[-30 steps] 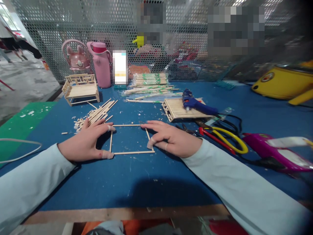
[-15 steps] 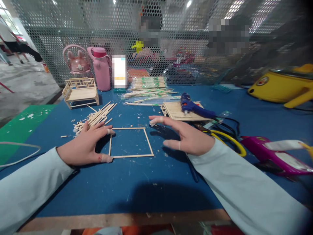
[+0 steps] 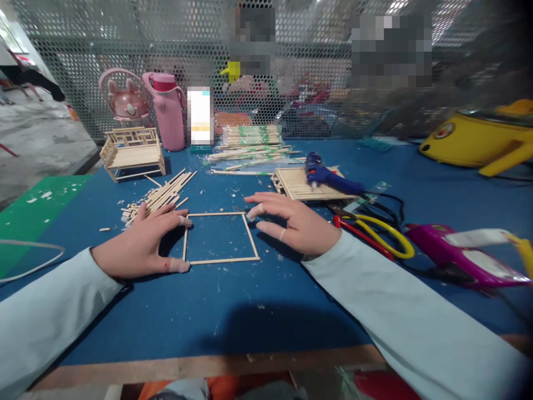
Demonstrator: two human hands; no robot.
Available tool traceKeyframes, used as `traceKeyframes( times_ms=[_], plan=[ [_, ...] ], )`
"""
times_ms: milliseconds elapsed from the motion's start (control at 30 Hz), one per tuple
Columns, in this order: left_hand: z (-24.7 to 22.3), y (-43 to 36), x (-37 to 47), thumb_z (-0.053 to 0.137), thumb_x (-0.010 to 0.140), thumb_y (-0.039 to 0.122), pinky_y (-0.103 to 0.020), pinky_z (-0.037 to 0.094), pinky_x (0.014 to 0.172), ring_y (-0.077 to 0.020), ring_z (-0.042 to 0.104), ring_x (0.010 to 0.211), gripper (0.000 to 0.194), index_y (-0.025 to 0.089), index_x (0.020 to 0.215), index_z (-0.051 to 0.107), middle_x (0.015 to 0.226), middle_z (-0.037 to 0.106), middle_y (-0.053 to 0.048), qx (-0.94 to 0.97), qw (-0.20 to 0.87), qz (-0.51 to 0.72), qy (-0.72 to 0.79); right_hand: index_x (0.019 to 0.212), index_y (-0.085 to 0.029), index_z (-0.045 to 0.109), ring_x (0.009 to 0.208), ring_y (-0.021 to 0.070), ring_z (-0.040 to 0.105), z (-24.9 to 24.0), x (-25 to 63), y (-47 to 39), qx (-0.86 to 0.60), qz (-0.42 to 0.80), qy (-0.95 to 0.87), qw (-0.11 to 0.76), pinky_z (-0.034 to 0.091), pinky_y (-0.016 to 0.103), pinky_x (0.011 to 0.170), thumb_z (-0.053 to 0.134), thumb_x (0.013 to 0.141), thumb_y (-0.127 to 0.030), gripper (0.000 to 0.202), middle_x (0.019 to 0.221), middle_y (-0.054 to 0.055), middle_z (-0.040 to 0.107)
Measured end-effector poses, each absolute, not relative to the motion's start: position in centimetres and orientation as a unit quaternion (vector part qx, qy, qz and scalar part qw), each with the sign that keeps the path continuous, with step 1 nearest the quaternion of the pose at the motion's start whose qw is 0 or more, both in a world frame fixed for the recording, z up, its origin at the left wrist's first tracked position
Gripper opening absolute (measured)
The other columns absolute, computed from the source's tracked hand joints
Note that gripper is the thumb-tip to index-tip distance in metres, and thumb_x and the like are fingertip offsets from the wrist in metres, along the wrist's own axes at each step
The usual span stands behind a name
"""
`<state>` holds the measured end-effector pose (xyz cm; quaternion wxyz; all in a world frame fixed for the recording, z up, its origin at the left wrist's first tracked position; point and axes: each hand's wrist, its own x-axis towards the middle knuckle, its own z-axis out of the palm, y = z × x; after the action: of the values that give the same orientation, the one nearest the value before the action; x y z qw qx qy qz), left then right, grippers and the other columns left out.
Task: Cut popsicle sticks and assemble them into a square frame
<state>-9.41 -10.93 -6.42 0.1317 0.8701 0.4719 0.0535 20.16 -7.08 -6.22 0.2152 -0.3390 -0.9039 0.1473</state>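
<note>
A rectangle of thin wooden sticks (image 3: pixel 224 260) lies flat on the blue tabletop (image 3: pixel 208 300). My left hand (image 3: pixel 141 243) rests at its left side, fingers spread, with the thumb at the near left corner and the index finger by the far left one. Tape wraps some fingertips on both hands. Beside the far right corner is my right hand (image 3: pixel 293 225), its fingers apart and nothing between them; whether a fingertip touches the stick there I cannot tell. Past my left hand sits a pile of loose sticks (image 3: pixel 172 191).
A small stick-built bench (image 3: pixel 135 158) and a pink bottle (image 3: pixel 169 119) stand at the back left. A blue glue gun (image 3: pixel 328 178) lies on a slatted stick panel (image 3: pixel 291 186). Yellow-handled scissors (image 3: pixel 395 239), a purple tool (image 3: pixel 453 255) and a yellow pot (image 3: pixel 470 141) are on the right.
My right hand has moved left, to the rectangle's far right corner, and its thumb has come nearer the fingers. My left hand has stayed at the left side. The view has shifted slightly.
</note>
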Motion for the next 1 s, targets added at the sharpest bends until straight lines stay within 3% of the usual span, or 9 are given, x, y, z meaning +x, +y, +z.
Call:
traceKeyframes(
  times_ms=[167, 533, 667, 800, 900, 1000],
  plan=[
    [-6.5, -10.9, -9.5, 0.055, 0.066, 0.066, -0.066, 0.001, 0.100, -0.0371, 0.023, 0.132, 0.069, 0.028, 0.122, 0.045, 0.141, 0.035, -0.012, 0.873, 0.130, 0.055, 0.468, 0.079, -0.025, 0.066, 0.107, 0.0201, 0.057, -6.0, 20.5, -7.1, -0.329, 0.152, -0.900, 0.243, 0.040, 0.043, 0.097, 0.053, 0.079, -0.029, 0.014, 0.102, 0.003, 0.068],
    [-6.5, -10.9, -9.7, 0.059, 0.059, 0.069, -0.067, -0.001, 0.100, -0.0383, 0.016, 0.134, 0.084, 0.028, 0.129, 0.037, 0.145, 0.028, -0.013, 0.867, 0.145, 0.065, 0.472, 0.083, -0.028, 0.064, 0.086, 0.0230, 0.064, -4.4, 20.5, -7.7, -0.370, 0.090, -0.879, 0.286, 0.050, 0.041, 0.083, 0.052, 0.079, -0.031, 0.013, 0.088, 0.004, 0.069],
    [-6.5, -10.9, -9.7, 0.061, 0.057, 0.069, -0.067, 0.000, 0.100, -0.0382, 0.015, 0.134, 0.085, 0.027, 0.128, 0.038, 0.145, 0.028, -0.012, 0.860, 0.154, 0.072, 0.482, 0.084, -0.028, 0.061, 0.079, 0.0221, 0.063, -5.0, 20.4, -7.5, -0.317, 0.093, -0.900, 0.284, 0.052, 0.039, 0.073, 0.053, 0.079, -0.028, 0.010, 0.082, 0.004, 0.067],
    [-6.0, -11.0, -9.9, 0.061, 0.058, 0.067, -0.067, -0.004, 0.100, -0.0384, 0.012, 0.135, 0.074, 0.027, 0.119, 0.048, 0.146, 0.026, -0.011, 0.861, 0.160, 0.065, 0.479, 0.080, -0.025, 0.059, 0.066, 0.0175, 0.057, -6.0, 19.3, -8.5, -0.248, 0.071, -0.923, 0.286, 0.047, 0.034, 0.063, 0.058, 0.077, -0.023, 0.004, 0.069, 0.003, 0.062],
    [-5.5, -11.1, -10.2, 0.060, 0.063, 0.064, -0.065, -0.006, 0.100, -0.0371, 0.009, 0.135, 0.061, 0.028, 0.112, 0.054, 0.147, 0.026, -0.008, 0.873, 0.166, 0.061, 0.455, 0.081, -0.025, 0.062, 0.065, 0.0158, 0.055, -6.4, 17.8, -10.1, -0.239, 0.035, -0.934, 0.263, 0.042, 0.033, 0.065, 0.058, 0.077, -0.023, 0.006, 0.067, 0.002, 0.061],
    [-5.6, -11.0, -10.4, 0.060, 0.064, 0.063, -0.066, -0.005, 0.100, -0.0367, 0.010, 0.135, 0.060, 0.027, 0.113, 0.053, 0.146, 0.027, -0.009, 0.877, 0.179, 0.057, 0.442, 0.077, -0.023, 0.064, 0.063, 0.0138, 0.053, -6.6, 16.4, -11.5, -0.259, 0.015, -0.929, 0.264, 0.038, 0.033, 0.070, 0.054, 0.081, -0.021, 0.010, 0.063, 0.000, 0.060]
  ],
)
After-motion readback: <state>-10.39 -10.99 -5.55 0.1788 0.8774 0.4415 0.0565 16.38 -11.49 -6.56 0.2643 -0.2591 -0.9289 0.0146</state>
